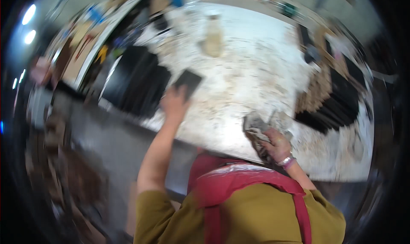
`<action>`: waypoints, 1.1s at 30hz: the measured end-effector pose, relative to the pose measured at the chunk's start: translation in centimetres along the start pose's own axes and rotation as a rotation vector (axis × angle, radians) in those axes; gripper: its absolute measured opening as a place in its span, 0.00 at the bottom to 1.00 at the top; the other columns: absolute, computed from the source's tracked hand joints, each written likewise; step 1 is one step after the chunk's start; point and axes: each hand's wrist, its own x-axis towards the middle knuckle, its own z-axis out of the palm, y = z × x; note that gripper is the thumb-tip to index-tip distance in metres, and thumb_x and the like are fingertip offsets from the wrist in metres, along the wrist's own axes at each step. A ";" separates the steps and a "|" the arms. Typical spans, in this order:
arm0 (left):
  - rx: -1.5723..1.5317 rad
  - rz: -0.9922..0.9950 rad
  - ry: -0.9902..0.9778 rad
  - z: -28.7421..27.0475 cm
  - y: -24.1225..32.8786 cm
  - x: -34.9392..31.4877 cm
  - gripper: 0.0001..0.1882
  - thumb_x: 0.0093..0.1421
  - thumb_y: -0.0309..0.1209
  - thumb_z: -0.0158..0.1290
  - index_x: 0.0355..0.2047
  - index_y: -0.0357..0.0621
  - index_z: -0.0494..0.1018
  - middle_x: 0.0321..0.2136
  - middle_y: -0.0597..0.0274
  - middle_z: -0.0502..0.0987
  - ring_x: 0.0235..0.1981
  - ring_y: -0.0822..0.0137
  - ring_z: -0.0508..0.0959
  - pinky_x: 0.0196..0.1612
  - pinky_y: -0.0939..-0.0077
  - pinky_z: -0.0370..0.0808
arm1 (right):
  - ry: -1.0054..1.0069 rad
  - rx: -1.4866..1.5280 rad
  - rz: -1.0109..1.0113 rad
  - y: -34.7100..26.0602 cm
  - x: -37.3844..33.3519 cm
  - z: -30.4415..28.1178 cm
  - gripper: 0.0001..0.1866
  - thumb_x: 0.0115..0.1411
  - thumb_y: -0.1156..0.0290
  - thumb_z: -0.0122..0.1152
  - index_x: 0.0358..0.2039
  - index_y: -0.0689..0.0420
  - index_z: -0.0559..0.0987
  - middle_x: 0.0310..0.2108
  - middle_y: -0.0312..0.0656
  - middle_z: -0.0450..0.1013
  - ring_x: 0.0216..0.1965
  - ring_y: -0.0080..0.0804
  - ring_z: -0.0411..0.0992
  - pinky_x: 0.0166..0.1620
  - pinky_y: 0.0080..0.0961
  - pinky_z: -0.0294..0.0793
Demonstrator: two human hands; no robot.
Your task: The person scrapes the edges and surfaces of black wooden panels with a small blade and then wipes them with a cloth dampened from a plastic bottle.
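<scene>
My left hand [174, 102] is closed on the near edge of a small dark rectangular piece [188, 82], with its fingers over the top face. Motion blurs that hand a little, and its thumb is hard to make out. Just left of it, a row of black flat panels [136, 81] lies overlapped on the table. A crumpled, stained grey-white rag [255, 131] is bunched in my right hand [277, 146], low over the table's near edge. Another pale crumpled cloth [280, 120] lies right beside it.
The white, stained worktable [247, 90] bears a bottle of yellowish liquid [213, 37] at its far middle. At the right stands a stack of black panels [335, 109] with brown cardboard-like layers [315, 90]. Cluttered shelving [92, 43] runs along the left.
</scene>
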 end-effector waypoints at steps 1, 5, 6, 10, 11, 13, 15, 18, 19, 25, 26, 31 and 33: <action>0.060 -0.012 0.068 -0.4 -0.3 -0.8 0.34 0.48 0.44 0.62 0.57 0.58 0.66 0.55 0.49 0.65 0.52 0.49 0.67 0.46 0.49 0.69 | -0.054 -0.029 0.099 0.1 -0.9 -0.1 0.15 0.50 0.67 0.66 0.40 0.55 0.78 0.36 0.48 0.75 0.39 0.47 0.75 0.42 0.37 0.74; 0.073 0.008 0.106 -1.1 -0.2 -2.7 0.35 0.52 0.40 0.60 0.59 0.41 0.63 0.63 0.47 0.57 0.61 0.45 0.60 0.56 0.49 0.63 | -0.009 -0.109 0.109 1.0 -2.8 -0.9 0.19 0.50 0.64 0.66 0.42 0.56 0.78 0.44 0.47 0.72 0.50 0.48 0.69 0.52 0.39 0.69; 0.023 -0.020 0.125 -1.9 1.7 -2.4 0.34 0.53 0.38 0.60 0.58 0.39 0.63 0.63 0.47 0.58 0.61 0.44 0.60 0.59 0.51 0.62 | -0.071 -0.080 0.157 0.7 -2.9 -1.8 0.20 0.50 0.63 0.65 0.43 0.55 0.78 0.48 0.46 0.70 0.55 0.49 0.66 0.55 0.39 0.67; -0.707 0.473 -0.155 -5.4 15.7 2.4 0.33 0.55 0.28 0.59 0.60 0.36 0.61 0.59 0.44 0.64 0.61 0.49 0.64 0.61 0.65 0.62 | -0.027 -0.165 0.211 2.3 -5.5 0.8 0.24 0.47 0.63 0.65 0.47 0.54 0.76 0.58 0.45 0.61 0.63 0.53 0.54 0.61 0.52 0.56; -0.768 0.558 -0.205 -6.4 19.6 3.6 0.34 0.54 0.29 0.60 0.60 0.37 0.61 0.59 0.45 0.64 0.60 0.51 0.65 0.59 0.65 0.66 | -0.028 -0.207 0.189 2.9 -5.9 1.6 0.24 0.47 0.63 0.64 0.47 0.53 0.76 0.58 0.44 0.62 0.63 0.54 0.55 0.60 0.53 0.55; -0.950 0.636 -0.269 -10.1 27.1 5.0 0.39 0.52 0.32 0.63 0.62 0.39 0.58 0.60 0.47 0.64 0.60 0.53 0.66 0.57 0.62 0.67 | 0.006 -0.255 0.152 3.5 -6.1 2.3 0.21 0.48 0.67 0.62 0.46 0.53 0.77 0.57 0.45 0.64 0.62 0.48 0.57 0.60 0.47 0.59; -0.976 0.789 -0.162 -11.6 31.9 7.2 0.49 0.47 0.34 0.67 0.64 0.36 0.51 0.63 0.43 0.58 0.64 0.50 0.60 0.64 0.64 0.59 | 0.133 -0.072 0.086 4.4 -6.4 2.8 0.23 0.46 0.70 0.63 0.46 0.55 0.76 0.54 0.46 0.67 0.58 0.48 0.62 0.58 0.43 0.62; -0.904 1.008 -0.212 -11.5 39.2 9.2 0.58 0.42 0.41 0.71 0.65 0.35 0.47 0.65 0.40 0.52 0.66 0.48 0.54 0.68 0.64 0.52 | 0.340 0.047 0.074 6.1 -9.6 1.4 0.24 0.45 0.74 0.64 0.47 0.59 0.75 0.48 0.49 0.72 0.50 0.46 0.70 0.53 0.37 0.69; -0.865 1.025 -0.305 -11.5 39.9 10.0 0.58 0.42 0.41 0.70 0.66 0.37 0.47 0.64 0.40 0.52 0.66 0.49 0.54 0.68 0.64 0.52 | 0.382 0.235 0.251 6.1 -10.8 0.9 0.23 0.47 0.73 0.63 0.47 0.60 0.75 0.50 0.49 0.72 0.50 0.46 0.71 0.53 0.37 0.69; -0.756 1.020 -0.375 -12.5 40.8 10.3 0.52 0.47 0.42 0.67 0.67 0.47 0.49 0.63 0.44 0.56 0.65 0.51 0.56 0.64 0.62 0.57 | 0.742 1.228 0.716 9.4 -16.9 0.5 0.28 0.61 0.67 0.57 0.59 0.62 0.62 0.54 0.49 0.67 0.54 0.35 0.68 0.58 0.30 0.67; -0.820 1.009 -0.320 -12.4 40.6 10.2 0.51 0.48 0.43 0.66 0.67 0.50 0.50 0.63 0.47 0.57 0.65 0.52 0.57 0.62 0.60 0.60 | 0.711 1.180 0.787 8.8 -16.7 -1.0 0.35 0.60 0.65 0.59 0.62 0.64 0.56 0.53 0.49 0.69 0.53 0.37 0.69 0.59 0.30 0.66; -1.369 0.773 -0.504 -14.4 34.6 5.8 0.53 0.48 0.38 0.64 0.69 0.52 0.44 0.58 0.54 0.60 0.60 0.57 0.62 0.60 0.64 0.60 | 1.153 1.151 0.554 13.6 -21.0 2.3 0.31 0.59 0.55 0.60 0.56 0.65 0.69 0.52 0.49 0.72 0.53 0.40 0.70 0.58 0.32 0.68; -1.393 0.779 -0.496 -14.2 29.1 2.7 0.56 0.47 0.38 0.65 0.69 0.50 0.40 0.58 0.55 0.59 0.61 0.57 0.61 0.62 0.64 0.57 | 1.145 1.518 0.434 11.7 -20.8 -1.6 0.27 0.60 0.58 0.57 0.53 0.65 0.73 0.54 0.49 0.71 0.54 0.41 0.69 0.58 0.34 0.69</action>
